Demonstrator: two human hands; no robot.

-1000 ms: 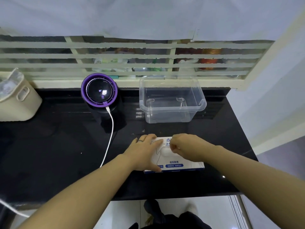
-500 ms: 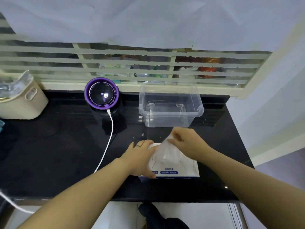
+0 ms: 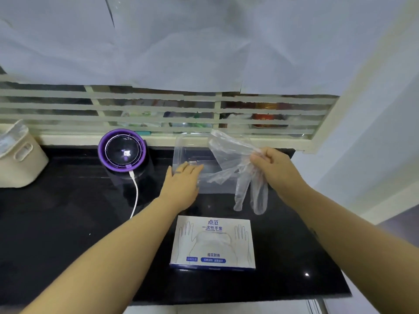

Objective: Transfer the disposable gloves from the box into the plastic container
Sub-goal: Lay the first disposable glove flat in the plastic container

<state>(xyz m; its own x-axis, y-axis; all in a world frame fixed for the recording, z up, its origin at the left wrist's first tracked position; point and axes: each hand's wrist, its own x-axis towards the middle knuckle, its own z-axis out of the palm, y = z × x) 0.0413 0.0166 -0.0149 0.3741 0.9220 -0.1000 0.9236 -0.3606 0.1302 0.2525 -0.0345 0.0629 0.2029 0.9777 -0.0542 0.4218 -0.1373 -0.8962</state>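
Near edge: glove box [image 3: 213, 243] lies flat on the black countertop [image 3: 56, 223], top face up. It is white card with a blue band along the front, printed glove outlines and an oval dispensing opening in the middle. Neither hand touches it.

Right hand [image 3: 274, 168]: raised beyond the box, fingers curled, pinching one glove [image 3: 231, 155] at about mid-length. The glove is thin, clear, wrinkled film. Its cuff end fans up and left over the right part of the plastic container [image 3: 179, 152]. Its fingers hang down in front of the container's near wall, off the counter, between container and box.

Left hand [image 3: 181, 182]: palm down, fingers straight and together, holding nothing. The fingertips are at the container's near-left wall; cannot tell whether they touch it.

Container: clear, rectangular, no lid, standing at the back of the counter.

Surface: glossy black stone with light reflections. Left of the container stands a round purple-rimmed device [image 3: 122, 152] with a dark dome, and a white cable [image 3: 135, 193] runs from it toward the near edge. A beige bin [image 3: 18, 159] is at far left.

Beyond: a cream slatted window grille [image 3: 158, 107] with blurred items behind it, white sheets [image 3: 181, 41] hung above, and a pale wall [image 3: 374, 132] at right.
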